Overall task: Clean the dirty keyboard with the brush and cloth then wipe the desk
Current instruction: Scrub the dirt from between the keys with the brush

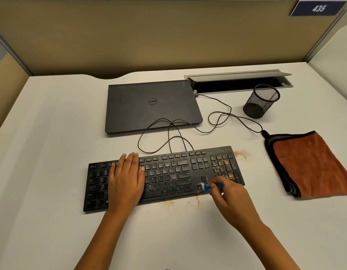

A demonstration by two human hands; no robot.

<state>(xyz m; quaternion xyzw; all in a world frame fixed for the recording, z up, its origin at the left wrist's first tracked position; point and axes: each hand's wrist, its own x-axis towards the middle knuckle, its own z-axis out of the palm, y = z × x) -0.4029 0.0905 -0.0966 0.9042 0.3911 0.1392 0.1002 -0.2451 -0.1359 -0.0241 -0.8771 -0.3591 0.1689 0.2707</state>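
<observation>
Left hand (126,180): you are pressing flat, fingers straight, steadying the keyboard (165,178).
Right hand (230,195): your fingers are pinching the brush (208,187), sweeping crumbs near arrow keys.

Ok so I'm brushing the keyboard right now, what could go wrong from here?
1. The crumbs packed on the number pad could get swept deeper between keys, or onto the desk, where some debris already lies.
2. The right hand works the blue brush near the keyboard edge; grit may scatter toward the orange cloth.
3. The loose cable could snag.
</observation>
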